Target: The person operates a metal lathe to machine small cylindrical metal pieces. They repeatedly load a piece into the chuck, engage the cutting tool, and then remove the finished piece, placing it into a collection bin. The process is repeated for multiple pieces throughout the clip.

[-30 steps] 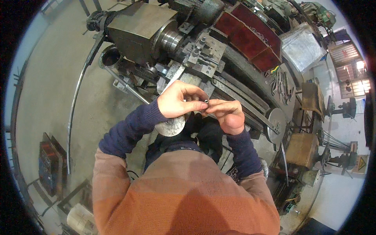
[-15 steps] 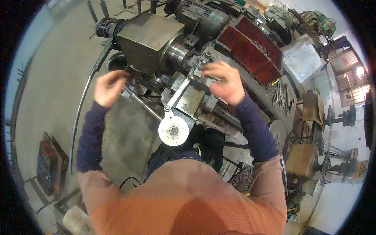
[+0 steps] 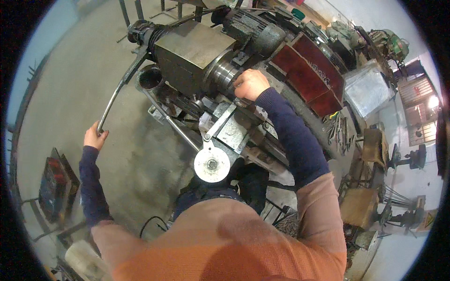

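My left hand (image 3: 95, 136) is wrapped round the lower end of a long metal lever (image 3: 115, 97), which runs up to the far left end of the lathe headstock (image 3: 194, 44). Against the front of the round steel chuck (image 3: 224, 75) is my right hand (image 3: 251, 84), its fingers bent and closed. Whatever lies in those fingers is hidden from view. Nearer to me, a white round disc (image 3: 212, 165) sits at the end of a flat metal arm (image 3: 220, 122) over the slide. A second metal rod (image 3: 180, 132) slants down toward the disc.
A dark red metal tray (image 3: 307, 70) with shavings stands behind the lathe, beside an electric motor (image 3: 255, 30). Several hand tools (image 3: 338, 131) lie to the right. Dark metal-framed boxes (image 3: 55, 187) stand on the floor at left. Bench machines (image 3: 405, 157) line the right wall.
My left hand has moved down and left and taken hold of the lever's end. My right hand has moved from above the slide to the chuck, its fingers closing.
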Motion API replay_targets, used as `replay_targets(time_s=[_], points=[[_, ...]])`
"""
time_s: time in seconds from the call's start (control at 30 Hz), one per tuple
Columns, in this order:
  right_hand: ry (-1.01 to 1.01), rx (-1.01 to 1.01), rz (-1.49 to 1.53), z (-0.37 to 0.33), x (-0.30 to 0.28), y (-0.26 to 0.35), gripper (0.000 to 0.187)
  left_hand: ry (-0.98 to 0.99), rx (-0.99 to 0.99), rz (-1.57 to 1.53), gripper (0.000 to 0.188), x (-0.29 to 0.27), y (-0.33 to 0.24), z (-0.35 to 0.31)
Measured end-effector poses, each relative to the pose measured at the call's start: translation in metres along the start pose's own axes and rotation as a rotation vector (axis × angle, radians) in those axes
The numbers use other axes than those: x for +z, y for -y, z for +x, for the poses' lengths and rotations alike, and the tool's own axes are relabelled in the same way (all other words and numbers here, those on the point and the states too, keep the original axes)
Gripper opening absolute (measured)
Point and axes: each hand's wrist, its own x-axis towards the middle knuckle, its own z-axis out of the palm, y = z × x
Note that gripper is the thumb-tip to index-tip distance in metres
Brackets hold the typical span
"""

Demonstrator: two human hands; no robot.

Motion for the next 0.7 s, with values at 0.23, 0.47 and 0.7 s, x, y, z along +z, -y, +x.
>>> replay_targets(time_s=[0.23, 0.47, 0.7], points=[[0.146, 0.049, 0.067, 0.011, -0.008, 0.010, 0.034, -0.013, -0.094, 0.269, 0.026, -0.010, -0.009, 0.016], [0.096, 0.026, 0.126, 0.012, -0.010, 0.011, 0.027, 0.015, -0.228, 0.628, 0.017, -0.034, 0.038, 0.074], [0.100, 0.031, 0.073, 0.010, -0.009, 0.005, 0.025, -0.065, -0.488, 0.505, 0.022, -0.052, 0.056, 0.175]])
